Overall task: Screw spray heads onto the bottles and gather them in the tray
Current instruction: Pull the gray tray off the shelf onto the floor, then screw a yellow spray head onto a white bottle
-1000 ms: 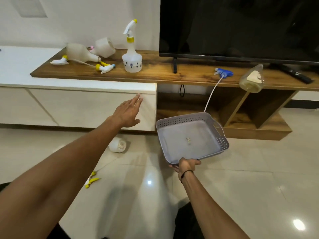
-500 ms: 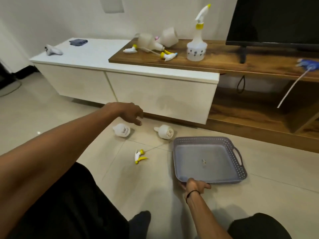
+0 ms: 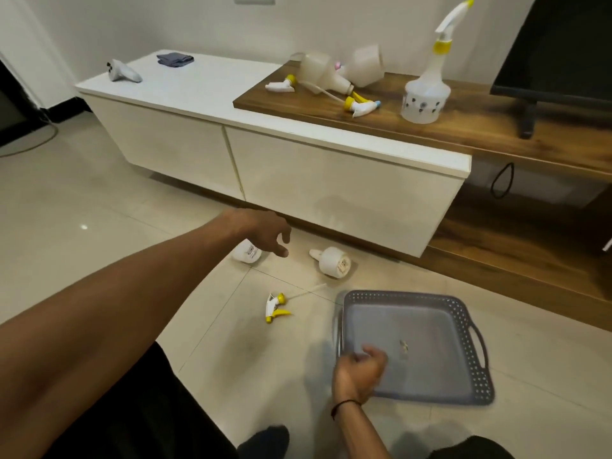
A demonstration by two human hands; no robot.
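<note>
A grey perforated tray [image 3: 470, 326] lies on the floor tiles, and my right hand [image 3: 359, 372] grips its near left rim. My left hand [image 3: 265, 231] hovers open just above a white bottle [image 3: 245, 254] lying on the floor. A second white bottle [image 3: 334, 261] lies on its side to the right of it. A yellow and white spray head [image 3: 275, 307] with its tube lies on the floor in front of the bottles. On the wooden top stand one assembled spray bottle [image 3: 427, 91], two bottles on their sides [image 3: 326, 71] and two loose spray heads [image 3: 359, 107].
A white cabinet [image 3: 298, 167] with a wooden shelf unit runs along the wall behind the bottles. A controller [image 3: 122, 72] and a folded cloth [image 3: 175, 58] lie on its white top. A television [image 3: 563, 61] stands at the right. My knees show at the bottom.
The tray has come down from the air to the floor with my right hand still on its rim. My left hand has dropped from cabinet height toward the floor bottle.
</note>
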